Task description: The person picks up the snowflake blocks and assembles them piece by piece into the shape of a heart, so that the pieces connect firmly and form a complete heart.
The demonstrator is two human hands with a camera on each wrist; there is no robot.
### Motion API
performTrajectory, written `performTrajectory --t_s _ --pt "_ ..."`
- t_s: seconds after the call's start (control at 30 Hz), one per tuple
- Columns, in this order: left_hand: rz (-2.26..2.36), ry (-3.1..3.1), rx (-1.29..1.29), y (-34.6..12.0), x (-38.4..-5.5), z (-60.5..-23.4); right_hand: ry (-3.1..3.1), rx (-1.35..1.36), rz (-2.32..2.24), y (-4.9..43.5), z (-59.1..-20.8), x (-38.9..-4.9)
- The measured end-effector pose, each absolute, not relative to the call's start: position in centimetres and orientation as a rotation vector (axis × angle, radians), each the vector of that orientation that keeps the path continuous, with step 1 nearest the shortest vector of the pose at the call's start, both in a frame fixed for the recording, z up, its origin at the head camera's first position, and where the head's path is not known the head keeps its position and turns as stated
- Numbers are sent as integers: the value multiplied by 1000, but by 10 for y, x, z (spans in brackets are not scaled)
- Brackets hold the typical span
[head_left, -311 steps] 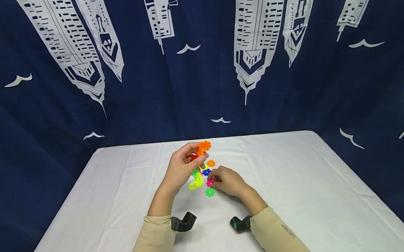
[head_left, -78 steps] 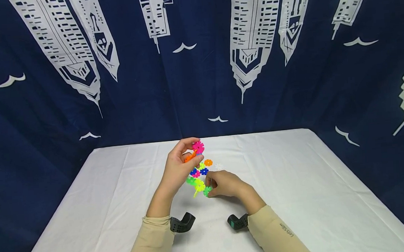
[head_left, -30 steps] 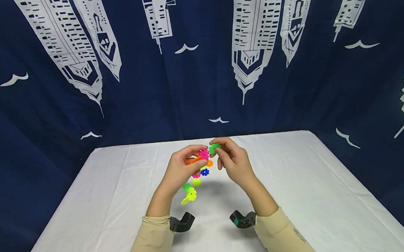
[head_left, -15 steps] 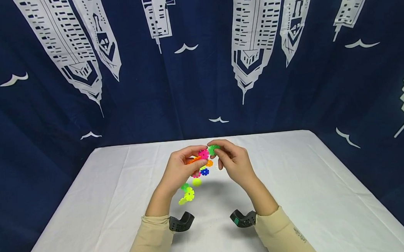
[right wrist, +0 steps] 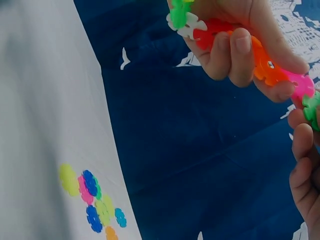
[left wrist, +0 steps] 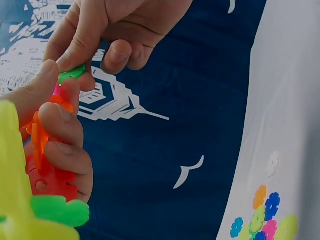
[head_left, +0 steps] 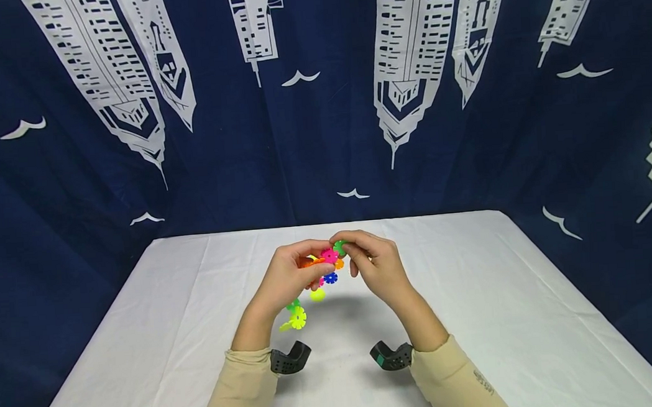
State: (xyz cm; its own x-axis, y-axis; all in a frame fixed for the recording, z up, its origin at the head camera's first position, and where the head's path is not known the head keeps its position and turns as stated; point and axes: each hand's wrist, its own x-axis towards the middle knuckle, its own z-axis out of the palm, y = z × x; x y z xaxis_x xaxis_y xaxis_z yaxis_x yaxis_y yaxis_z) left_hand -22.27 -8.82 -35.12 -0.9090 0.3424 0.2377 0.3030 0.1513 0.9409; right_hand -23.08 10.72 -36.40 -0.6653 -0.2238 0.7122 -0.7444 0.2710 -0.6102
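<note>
I've got my left grip (head_left: 292, 275) curled round the disc chain (right wrist: 270, 75), right grip (head_left: 380, 263) pinching a green disc (head_left: 338, 247) at its pink end; loose discs (right wrist: 103, 209) dot the tabletop (head_left: 478, 312).

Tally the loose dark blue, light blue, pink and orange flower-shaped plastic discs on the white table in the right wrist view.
Dark blue discs: 2
Light blue disc: 1
Pink disc: 1
Orange disc: 1
Total: 5

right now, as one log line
left hand: holds multicoloured plastic flower-disc chain; right hand: pinches green plastic flower-disc at chain's pink end; white cloth: loose coloured flower-discs
</note>
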Motion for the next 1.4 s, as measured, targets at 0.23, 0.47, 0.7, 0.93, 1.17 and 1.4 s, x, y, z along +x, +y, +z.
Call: performTrajectory --t_s 0.23,0.47,0.7,0.93,1.17,1.4 --pt "1912 2372 696 -91 -218 -347 -1970 891 1342 98 -363 -226" --pt "1947 2338 708 -87 -217 -346 -1950 886 1319 99 -359 -223" --pt "1949 2324 731 -83 -218 -348 -1985 879 1343 103 -359 -227" --pt "1947 2205 715 -82 -219 -347 -2052 837 1438 105 -360 -229" --pt "1975 2110 694 -84 -220 -347 -2083 777 1575 103 -369 -235" --pt "2037 2054 736 -87 -221 -349 -2295 669 1517 95 -401 -252"
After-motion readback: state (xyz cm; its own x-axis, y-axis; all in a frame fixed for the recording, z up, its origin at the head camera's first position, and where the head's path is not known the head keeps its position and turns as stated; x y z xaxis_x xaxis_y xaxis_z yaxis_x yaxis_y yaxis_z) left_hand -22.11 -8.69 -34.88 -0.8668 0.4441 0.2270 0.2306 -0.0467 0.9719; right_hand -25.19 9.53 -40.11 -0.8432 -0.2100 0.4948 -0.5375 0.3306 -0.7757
